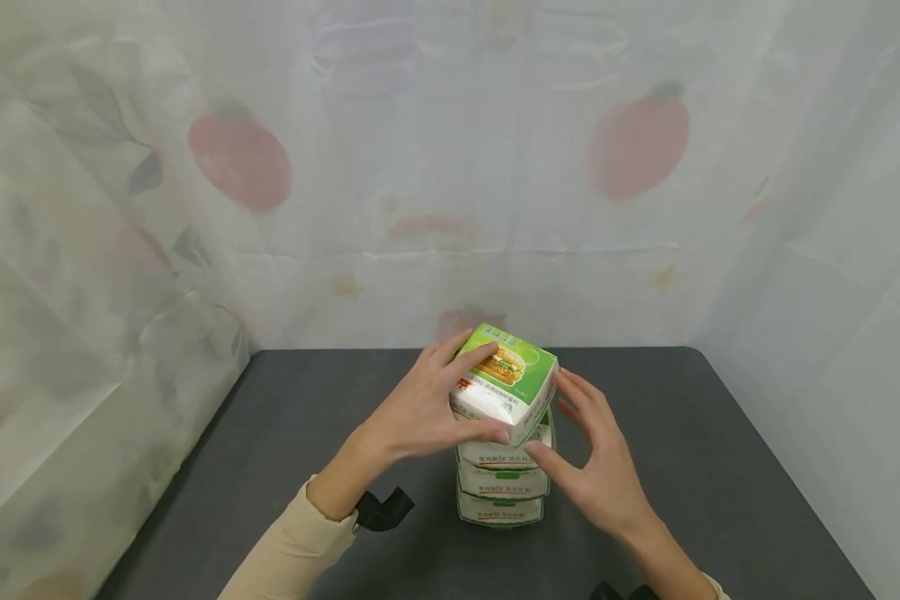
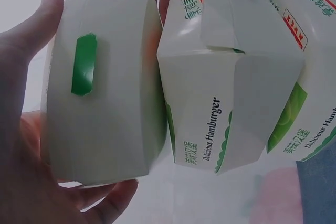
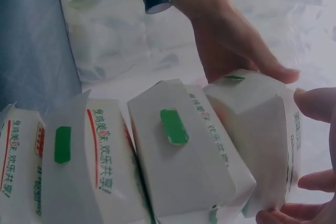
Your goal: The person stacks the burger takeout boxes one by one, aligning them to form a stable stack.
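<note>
A green-and-white hamburger box [image 1: 504, 375], printed with a burger picture, sits tilted at the top of a stack of three similar boxes [image 1: 501, 483]. My left hand [image 1: 435, 404] grips it from the left, thumb along the front and fingers over the top and far side. On the other side, my right hand [image 1: 596, 450] has its fingers spread and gently bent, fingertips right at the box's right side and lower corner. The left wrist view shows the held box [image 2: 100, 82] between thumb and fingers, its underside hidden. Green tabs mark the boxes' side faces.
The stack stands on a dark grey table [image 1: 330, 408]. Pale patterned curtains [image 1: 450, 167] hang behind and along both sides of it. Black straps [image 1: 384, 508] circle the wrists, next to the light sleeves [image 1: 292, 546].
</note>
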Demonstrator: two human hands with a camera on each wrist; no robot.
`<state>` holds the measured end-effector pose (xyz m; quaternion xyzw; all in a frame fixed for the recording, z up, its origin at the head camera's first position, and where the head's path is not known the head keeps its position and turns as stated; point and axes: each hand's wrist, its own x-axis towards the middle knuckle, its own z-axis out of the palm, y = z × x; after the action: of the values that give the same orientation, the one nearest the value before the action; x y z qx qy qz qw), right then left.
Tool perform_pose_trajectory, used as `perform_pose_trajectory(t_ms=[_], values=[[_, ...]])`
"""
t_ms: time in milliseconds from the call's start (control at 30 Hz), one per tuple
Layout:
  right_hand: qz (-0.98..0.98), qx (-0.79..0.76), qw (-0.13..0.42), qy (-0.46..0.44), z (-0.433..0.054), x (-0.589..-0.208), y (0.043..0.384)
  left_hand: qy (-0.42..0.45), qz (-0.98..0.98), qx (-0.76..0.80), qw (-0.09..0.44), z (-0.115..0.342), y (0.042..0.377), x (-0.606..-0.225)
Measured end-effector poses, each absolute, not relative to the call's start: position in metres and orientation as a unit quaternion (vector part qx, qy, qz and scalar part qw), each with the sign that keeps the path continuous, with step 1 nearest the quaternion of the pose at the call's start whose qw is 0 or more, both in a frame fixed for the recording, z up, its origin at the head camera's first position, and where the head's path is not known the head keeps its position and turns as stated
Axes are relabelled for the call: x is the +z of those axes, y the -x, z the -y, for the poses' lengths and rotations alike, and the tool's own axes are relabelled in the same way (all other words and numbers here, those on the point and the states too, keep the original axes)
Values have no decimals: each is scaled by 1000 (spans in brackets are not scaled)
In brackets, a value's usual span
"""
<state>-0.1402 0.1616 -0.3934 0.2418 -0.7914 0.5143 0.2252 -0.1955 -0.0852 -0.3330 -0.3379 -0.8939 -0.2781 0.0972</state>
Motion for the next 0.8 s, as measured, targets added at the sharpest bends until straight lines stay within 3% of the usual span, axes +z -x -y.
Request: perform_pose_trajectory(t_ms=[800], values=[[796, 542, 139, -229, -171, -382, 152, 342, 853, -384, 91, 96, 182, -351]])
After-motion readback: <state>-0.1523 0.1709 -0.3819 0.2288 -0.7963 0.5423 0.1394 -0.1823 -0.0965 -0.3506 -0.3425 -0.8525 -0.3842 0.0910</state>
